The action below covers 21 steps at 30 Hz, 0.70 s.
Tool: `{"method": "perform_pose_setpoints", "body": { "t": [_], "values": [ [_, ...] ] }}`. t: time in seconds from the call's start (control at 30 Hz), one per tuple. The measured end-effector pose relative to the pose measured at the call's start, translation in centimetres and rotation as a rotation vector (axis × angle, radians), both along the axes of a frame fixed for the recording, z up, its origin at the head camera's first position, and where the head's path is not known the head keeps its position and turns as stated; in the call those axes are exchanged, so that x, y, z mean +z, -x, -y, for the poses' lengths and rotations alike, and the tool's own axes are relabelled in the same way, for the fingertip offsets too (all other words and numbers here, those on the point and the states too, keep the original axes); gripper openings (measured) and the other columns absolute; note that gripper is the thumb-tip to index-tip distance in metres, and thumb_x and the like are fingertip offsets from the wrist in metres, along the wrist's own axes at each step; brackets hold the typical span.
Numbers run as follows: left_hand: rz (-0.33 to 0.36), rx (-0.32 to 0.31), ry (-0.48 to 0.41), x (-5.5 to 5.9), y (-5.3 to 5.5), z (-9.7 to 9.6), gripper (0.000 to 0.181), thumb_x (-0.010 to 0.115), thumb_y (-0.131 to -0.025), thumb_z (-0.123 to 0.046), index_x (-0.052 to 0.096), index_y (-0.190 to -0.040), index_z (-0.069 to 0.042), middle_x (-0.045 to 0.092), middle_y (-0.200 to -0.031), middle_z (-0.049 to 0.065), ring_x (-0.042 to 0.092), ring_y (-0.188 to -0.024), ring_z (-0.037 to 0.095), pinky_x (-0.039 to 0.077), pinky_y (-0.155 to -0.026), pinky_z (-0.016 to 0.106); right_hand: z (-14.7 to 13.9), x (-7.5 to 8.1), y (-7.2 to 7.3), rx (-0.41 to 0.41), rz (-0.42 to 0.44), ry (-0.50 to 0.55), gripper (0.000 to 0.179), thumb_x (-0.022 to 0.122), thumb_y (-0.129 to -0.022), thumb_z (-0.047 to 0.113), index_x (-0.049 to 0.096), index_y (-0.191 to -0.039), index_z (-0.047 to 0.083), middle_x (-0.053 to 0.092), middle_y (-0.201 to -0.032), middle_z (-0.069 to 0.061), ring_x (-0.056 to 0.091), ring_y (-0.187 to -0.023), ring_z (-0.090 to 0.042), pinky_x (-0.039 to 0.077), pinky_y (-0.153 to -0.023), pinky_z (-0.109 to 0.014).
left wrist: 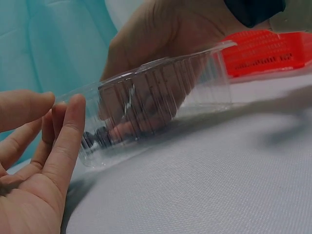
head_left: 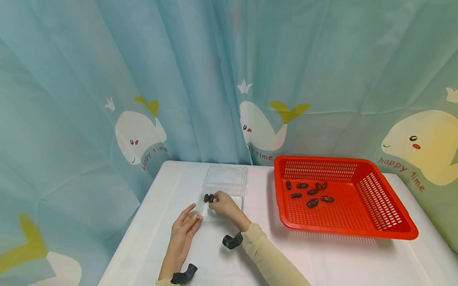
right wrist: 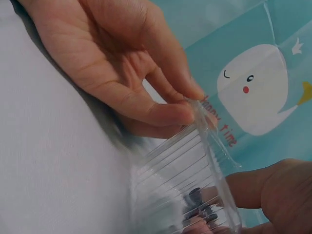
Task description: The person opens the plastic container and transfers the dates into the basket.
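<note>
A clear plastic box lies on the white table with its hinged lid folded back toward the curtain. Inside, at its left side, two dark wrinkled dates sit side by side. My right hand reaches down into the box and pinches the right-hand date between thumb and fingers. At the near left corner, my left hand holds the box's rim between thumb and fingers, as the right wrist view also shows. The box's ribbed wall partly blurs the right fingertips in the left wrist view.
To the right stands a red perforated basket with several loose dates on its floor. A blue curtain with whale prints hangs right behind the table. Dark bands with camera mounts sit on both wrists.
</note>
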<state>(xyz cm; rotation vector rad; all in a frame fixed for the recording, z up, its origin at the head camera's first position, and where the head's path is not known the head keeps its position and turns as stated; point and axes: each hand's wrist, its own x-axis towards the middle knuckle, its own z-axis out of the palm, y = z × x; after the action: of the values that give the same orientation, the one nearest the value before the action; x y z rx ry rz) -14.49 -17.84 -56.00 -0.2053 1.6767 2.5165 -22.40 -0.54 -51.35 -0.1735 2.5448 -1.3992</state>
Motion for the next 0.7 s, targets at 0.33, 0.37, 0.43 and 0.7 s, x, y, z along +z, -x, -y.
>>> {"method": "perform_pose_setpoints", "body": {
  "t": [0.33, 0.37, 0.43, 0.7],
  "values": [
    [-0.010, -0.003, -0.004, 0.05, -0.04, -0.03, 0.058, 0.056, -0.107, -0.009, 0.032, -0.160, -0.001, 0.059, -0.118, -0.003, 0.064, -0.106, 0.004, 0.056, -0.107, 0.022, 0.17, -0.13, 0.05, -0.047, -0.015, 0.043, 0.030, 0.073, -0.091, 0.005, 0.064, -0.114, -0.012, 0.062, -0.079, -0.006, 0.053, -0.064, -0.013, 0.043, -0.054, -0.020],
    [-0.010, -0.003, -0.006, 0.04, -0.05, -0.04, 0.058, 0.056, -0.107, -0.008, 0.032, -0.160, -0.001, 0.059, -0.118, -0.003, 0.064, -0.106, 0.004, 0.056, -0.107, 0.022, 0.21, -0.18, 0.06, -0.053, -0.021, 0.045, 0.029, 0.073, -0.090, 0.005, 0.064, -0.113, -0.011, 0.061, -0.079, -0.005, 0.053, -0.063, -0.012, 0.043, -0.053, -0.020],
    [-0.012, -0.003, -0.010, 0.00, -0.06, -0.07, 0.058, 0.056, -0.107, -0.008, 0.032, -0.160, -0.001, 0.059, -0.118, -0.003, 0.064, -0.106, 0.004, 0.056, -0.108, 0.022, 0.30, -0.28, 0.11, -0.065, -0.035, 0.043, 0.027, 0.073, -0.090, 0.004, 0.065, -0.112, -0.010, 0.061, -0.080, -0.005, 0.052, -0.064, -0.012, 0.043, -0.053, -0.019],
    [-0.010, 0.003, -0.012, -0.06, 0.04, -0.09, 0.058, 0.056, -0.107, -0.008, 0.032, -0.159, -0.001, 0.060, -0.115, -0.005, 0.064, -0.105, 0.004, 0.056, -0.107, 0.022, 0.84, -0.49, 0.58, -0.127, -0.038, 0.031, 0.018, 0.074, -0.093, 0.009, 0.068, -0.103, -0.003, 0.069, -0.088, -0.009, 0.056, -0.072, -0.014, 0.048, -0.059, -0.022]
  ]
}}
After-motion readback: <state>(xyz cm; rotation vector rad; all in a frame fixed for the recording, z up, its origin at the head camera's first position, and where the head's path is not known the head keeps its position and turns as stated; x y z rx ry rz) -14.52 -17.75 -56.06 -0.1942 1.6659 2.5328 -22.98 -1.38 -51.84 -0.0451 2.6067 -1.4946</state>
